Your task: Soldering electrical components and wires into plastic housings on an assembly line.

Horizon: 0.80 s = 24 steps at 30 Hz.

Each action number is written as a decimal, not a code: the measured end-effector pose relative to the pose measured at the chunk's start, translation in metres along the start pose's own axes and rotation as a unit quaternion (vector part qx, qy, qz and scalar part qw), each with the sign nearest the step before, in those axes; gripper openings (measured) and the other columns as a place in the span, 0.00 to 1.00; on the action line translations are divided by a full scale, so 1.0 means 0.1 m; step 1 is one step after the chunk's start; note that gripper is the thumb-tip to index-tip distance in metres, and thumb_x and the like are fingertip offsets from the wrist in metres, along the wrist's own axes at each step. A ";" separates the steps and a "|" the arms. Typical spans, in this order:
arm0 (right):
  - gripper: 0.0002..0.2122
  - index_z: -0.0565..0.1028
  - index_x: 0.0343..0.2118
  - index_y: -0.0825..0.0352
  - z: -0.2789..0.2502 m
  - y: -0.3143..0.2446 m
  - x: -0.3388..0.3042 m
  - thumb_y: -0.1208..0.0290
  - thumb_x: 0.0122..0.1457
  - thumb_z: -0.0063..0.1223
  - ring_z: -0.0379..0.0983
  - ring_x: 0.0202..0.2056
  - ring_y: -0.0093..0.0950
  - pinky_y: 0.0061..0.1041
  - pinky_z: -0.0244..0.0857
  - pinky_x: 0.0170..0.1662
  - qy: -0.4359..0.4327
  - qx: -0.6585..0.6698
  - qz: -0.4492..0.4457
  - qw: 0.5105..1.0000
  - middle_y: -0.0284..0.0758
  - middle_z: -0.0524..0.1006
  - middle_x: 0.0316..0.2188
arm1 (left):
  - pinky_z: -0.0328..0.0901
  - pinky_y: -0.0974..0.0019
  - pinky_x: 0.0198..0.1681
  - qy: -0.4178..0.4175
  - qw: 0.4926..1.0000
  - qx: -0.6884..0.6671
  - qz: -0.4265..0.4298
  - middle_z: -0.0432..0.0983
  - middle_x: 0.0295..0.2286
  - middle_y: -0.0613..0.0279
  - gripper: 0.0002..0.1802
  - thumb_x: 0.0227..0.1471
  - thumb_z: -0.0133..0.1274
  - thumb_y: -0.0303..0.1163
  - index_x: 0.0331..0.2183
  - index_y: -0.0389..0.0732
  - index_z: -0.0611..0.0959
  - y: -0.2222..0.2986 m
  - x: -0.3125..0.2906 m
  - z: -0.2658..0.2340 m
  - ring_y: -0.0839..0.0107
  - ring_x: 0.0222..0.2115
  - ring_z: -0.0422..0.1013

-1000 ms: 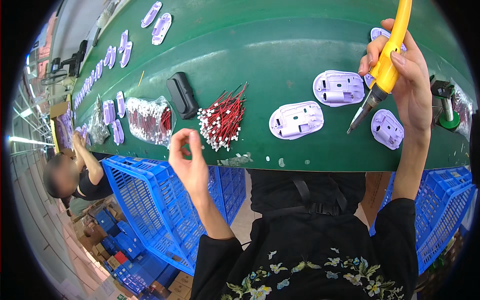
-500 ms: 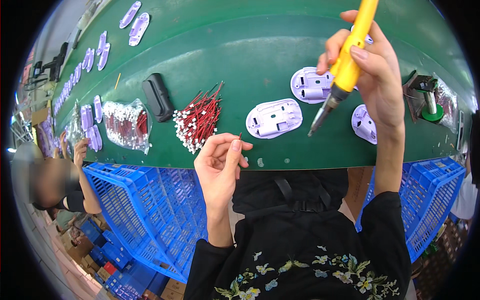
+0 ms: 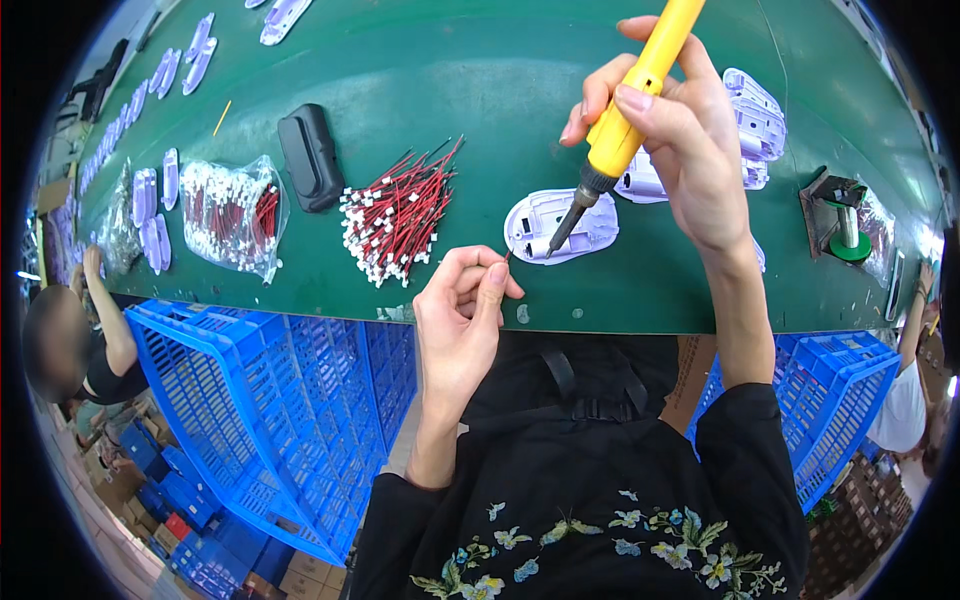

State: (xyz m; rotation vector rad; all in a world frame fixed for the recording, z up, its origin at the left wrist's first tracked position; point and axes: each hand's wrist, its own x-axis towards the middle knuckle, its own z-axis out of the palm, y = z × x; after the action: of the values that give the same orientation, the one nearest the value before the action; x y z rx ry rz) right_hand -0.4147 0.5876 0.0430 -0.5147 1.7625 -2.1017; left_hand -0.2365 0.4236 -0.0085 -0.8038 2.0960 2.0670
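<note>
In my right hand [image 3: 690,150] is a yellow soldering iron [image 3: 645,85], gripped like a pen and slanting down to the left. Its dark tip hangs over, or touches, a pale purple plastic shell [image 3: 540,215]; I cannot tell which. My left hand [image 3: 462,315] is closed in a pinch at the table's near edge, just left of that shell. A thin wire [image 3: 508,257] pokes up from its fingertips, and the rest of the wire is hidden in the hand. Beyond the left hand lies a loose pile of red and black wires with white connectors [image 3: 400,215].
More purple shells [image 3: 755,120] lie behind my right hand, and several line the far left. A black case [image 3: 310,160] and a clear bag of wires [image 3: 230,215] sit left. A solder spool stand [image 3: 848,230] is right. Blue crates [image 3: 270,420] flank me; people work at both sides.
The soldering iron has moved left and its tip now reaches the nearest shell. My left hand still pinches the wire, now closer to that shell. The whole view has shifted slightly.
</note>
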 end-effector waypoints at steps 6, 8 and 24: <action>0.22 0.56 0.59 0.72 0.02 0.16 -0.07 0.70 0.65 0.44 0.80 0.36 0.38 0.38 0.73 0.47 0.013 0.025 0.002 1.000 0.44 0.76 0.32 | 0.55 0.81 0.23 -0.020 0.999 0.033 -0.008 0.80 0.24 0.66 0.06 0.65 0.54 0.28 0.41 0.35 0.80 0.05 0.00 0.00 0.91 0.20 0.63; 0.21 0.57 0.58 0.72 0.03 0.18 -0.07 0.71 0.66 0.43 0.80 0.36 0.37 0.37 0.73 0.46 0.021 0.054 0.002 0.998 0.44 0.76 0.32 | 0.54 0.82 0.23 -0.041 0.998 0.018 -0.033 0.80 0.23 0.66 0.06 0.65 0.54 0.28 0.40 0.35 0.80 0.07 -0.01 -0.02 0.91 0.21 0.64; 0.22 0.60 0.56 0.72 0.07 0.29 -0.05 0.69 0.64 0.51 0.81 0.34 0.34 0.32 0.75 0.42 0.042 -0.013 0.000 0.999 0.42 0.78 0.31 | 0.54 0.82 0.24 -0.008 0.998 0.038 -0.039 0.83 0.23 0.64 0.07 0.62 0.58 0.27 0.39 0.32 0.83 0.10 0.02 0.05 0.91 0.21 0.66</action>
State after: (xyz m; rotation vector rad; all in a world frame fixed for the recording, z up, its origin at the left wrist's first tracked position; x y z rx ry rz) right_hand -0.4063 0.5790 0.0154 -0.4398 1.8388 -2.1311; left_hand -0.2436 0.4277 -0.0009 -0.8422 2.0857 1.9354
